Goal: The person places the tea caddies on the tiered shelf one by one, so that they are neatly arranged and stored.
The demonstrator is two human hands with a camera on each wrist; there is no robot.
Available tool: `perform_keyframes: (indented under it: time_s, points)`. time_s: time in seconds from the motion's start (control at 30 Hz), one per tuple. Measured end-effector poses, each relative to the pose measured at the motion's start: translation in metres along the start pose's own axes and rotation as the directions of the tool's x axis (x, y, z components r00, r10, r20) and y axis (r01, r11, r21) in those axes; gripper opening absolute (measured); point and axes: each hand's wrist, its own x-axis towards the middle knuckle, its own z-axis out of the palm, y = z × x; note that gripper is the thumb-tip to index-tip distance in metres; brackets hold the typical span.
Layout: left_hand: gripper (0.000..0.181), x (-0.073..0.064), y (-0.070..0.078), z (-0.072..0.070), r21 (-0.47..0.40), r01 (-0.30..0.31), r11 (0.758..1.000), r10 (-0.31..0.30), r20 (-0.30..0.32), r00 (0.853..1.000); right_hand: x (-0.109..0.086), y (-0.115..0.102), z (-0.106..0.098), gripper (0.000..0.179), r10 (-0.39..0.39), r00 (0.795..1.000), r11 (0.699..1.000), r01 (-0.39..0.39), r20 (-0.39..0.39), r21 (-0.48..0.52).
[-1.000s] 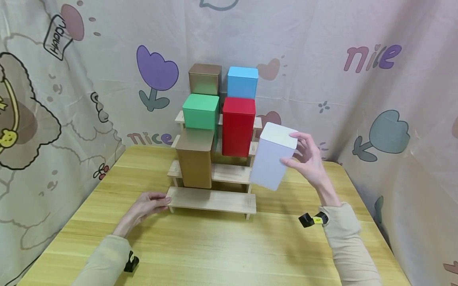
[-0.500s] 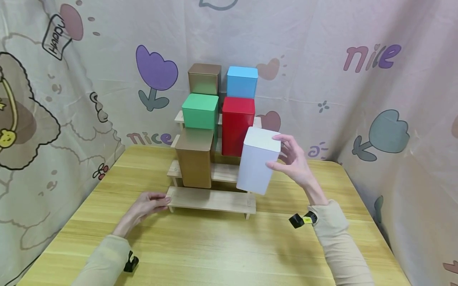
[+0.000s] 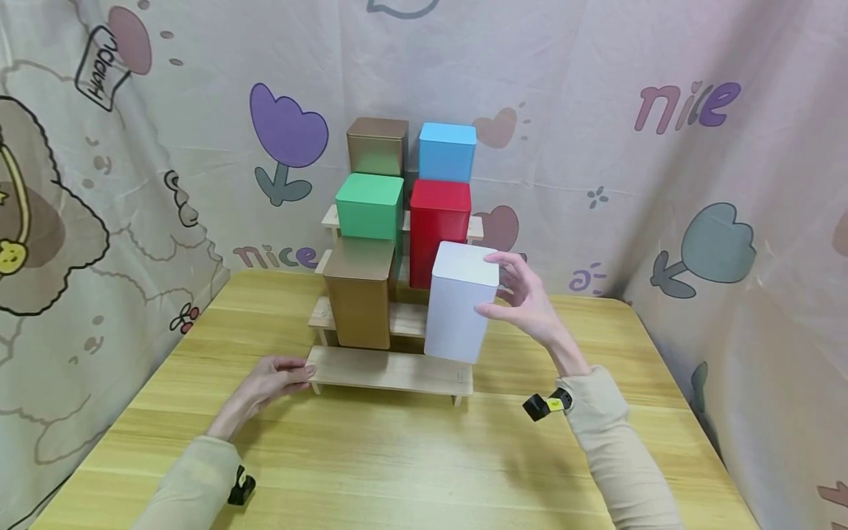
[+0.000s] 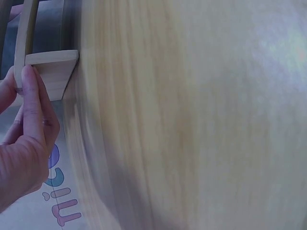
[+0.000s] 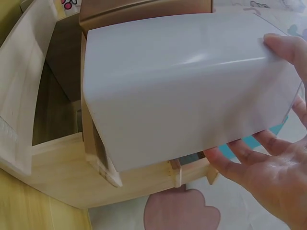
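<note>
My right hand (image 3: 526, 302) grips a tall white box (image 3: 457, 316) with a lid, thumb on the near side and fingers round the right and back. The box leans slightly, its base over the right end of the second tier of a stepped wooden rack (image 3: 391, 370); whether it touches the tier I cannot tell. In the right wrist view the white box (image 5: 187, 91) hides much of the rack. My left hand (image 3: 274, 381) pinches the left end of the lowest shelf, as the left wrist view also shows, with thumb and fingers on the board (image 4: 53, 58).
A brown-gold box (image 3: 361, 302) stands on the second tier, left of the white one. Behind are a green box (image 3: 369, 213) and a red box (image 3: 439, 228). At the top stand another brown box (image 3: 377, 147) and a blue box (image 3: 447, 154). A printed curtain hangs behind the wooden table (image 3: 397, 464).
My right hand has carried the white box left and slightly down, from beside the rack to over its second tier, and the box has become more upright. My left hand stays put.
</note>
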Motion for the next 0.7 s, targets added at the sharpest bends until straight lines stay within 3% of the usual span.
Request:
perform_keyframes:
  time_s: [0.43, 0.7]
  points:
    - [0.062, 0.0, -0.001, 0.0, -0.006, 0.002, 1.0, -0.002, -0.006, 1.0, 0.011, -0.001, 0.016, 0.083, 0.085, 0.996, 0.996, -0.085, 0.036, 0.008]
    - [0.062, 0.0, 0.0, 0.0, -0.004, 0.003, 1.0, -0.003, -0.009, 1.0, 0.014, 0.0, 0.022, 0.085, 0.086, 0.996, 0.996, -0.086, 0.034, 0.0]
